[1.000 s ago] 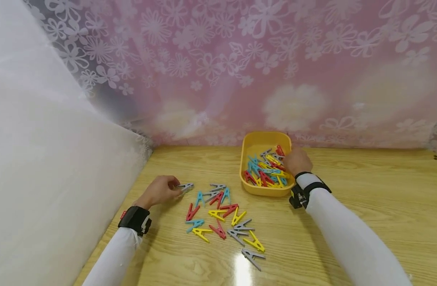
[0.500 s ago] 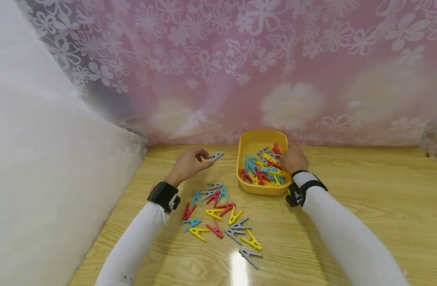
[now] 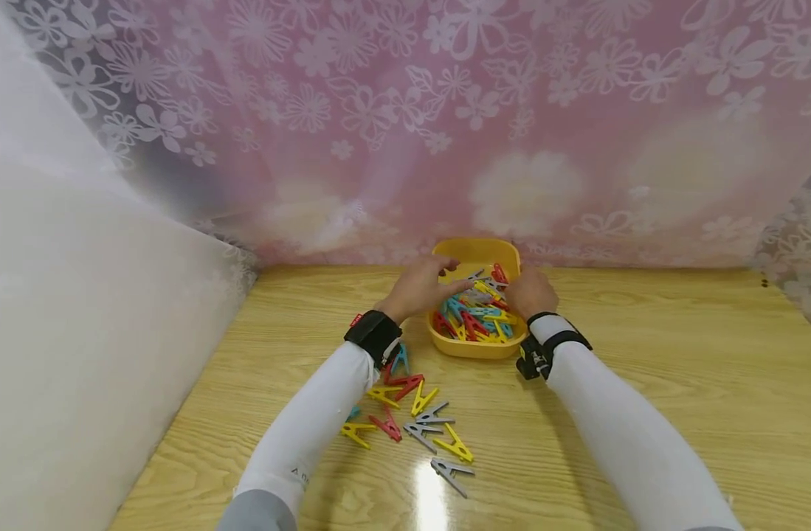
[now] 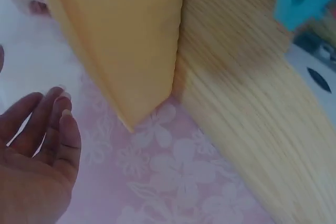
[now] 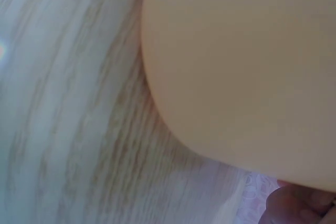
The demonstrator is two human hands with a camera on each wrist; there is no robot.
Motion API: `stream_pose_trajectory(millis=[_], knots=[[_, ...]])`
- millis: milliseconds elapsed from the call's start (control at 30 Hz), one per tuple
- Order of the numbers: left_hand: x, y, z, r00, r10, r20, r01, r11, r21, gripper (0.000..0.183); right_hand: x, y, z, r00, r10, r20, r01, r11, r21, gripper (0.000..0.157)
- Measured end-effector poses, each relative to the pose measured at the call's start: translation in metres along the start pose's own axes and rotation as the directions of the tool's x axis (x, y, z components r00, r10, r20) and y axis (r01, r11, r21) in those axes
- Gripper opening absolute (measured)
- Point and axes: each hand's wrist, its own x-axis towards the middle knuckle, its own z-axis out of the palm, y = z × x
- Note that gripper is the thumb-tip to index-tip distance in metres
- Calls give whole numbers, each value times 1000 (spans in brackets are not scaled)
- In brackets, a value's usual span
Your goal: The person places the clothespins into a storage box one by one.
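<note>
A yellow plastic basket (image 3: 477, 351) holds a heap of clothespins (image 3: 488, 313) in red, yellow, blue and grey. Over its left rim reaches my left hand (image 3: 418, 286), thumb and fingers spread apart with nothing between them. The left wrist view shows that hand (image 4: 42, 156) beside the basket wall (image 4: 121, 35), fingers loosely bent. At the basket's right rim, my right hand (image 3: 533, 293) grips the edge, its fingers partly hidden. In the right wrist view the basket's outer wall (image 5: 236, 77) fills most of the picture, with a bit of the hand (image 5: 299, 205) at the bottom.
Several loose clothespins (image 3: 421, 424) lie on the wooden table (image 3: 644, 354) in front of the basket, some hidden under my left forearm. A pink floral sheet (image 3: 378, 133) hangs behind the table, and a white sheet (image 3: 99, 310) stands along the left.
My left hand has carried a grey clothespin from the table, up and rightward to the basket, and let it go there. The right hand has kept its grip on the rim.
</note>
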Motion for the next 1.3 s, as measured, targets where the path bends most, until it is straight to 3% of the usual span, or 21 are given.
stream_pose_trajectory(millis=[100, 300, 467, 633, 800, 1000, 1300], knots=[[-3, -4, 1, 1000, -20, 2, 20, 1000, -13, 50, 1, -1, 2, 1000, -12, 6, 12, 1000, -2, 40], [-17, -26, -5, 997, -26, -74, 24, 999, -32, 35, 4, 3, 4, 1000, -17, -2, 17, 1000, -7, 41], [-35, -46, -16, 995, -28, -96, 26, 999, -31, 29, 4, 2, 3, 1000, -3, 5, 3, 1000, -12, 42], [-58, -65, -27, 991, -94, -100, 91, 995, -30, 23, 4, 0, 2, 1000, -12, 9, 13, 1000, -13, 42], [-80, -83, -36, 987, -149, -64, 147, 989, -31, 21, 3, 0, 2, 1000, -16, 27, 16, 1000, -7, 43], [-96, -95, -42, 989, -148, -15, 148, 989, -22, 20, 2, 1, 0, 999, -12, 33, 12, 1000, -1, 44], [-120, -102, -36, 976, -184, 120, 195, 977, -91, 33, 1, -4, 2, 999, 13, 51, -13, 1000, -13, 41]])
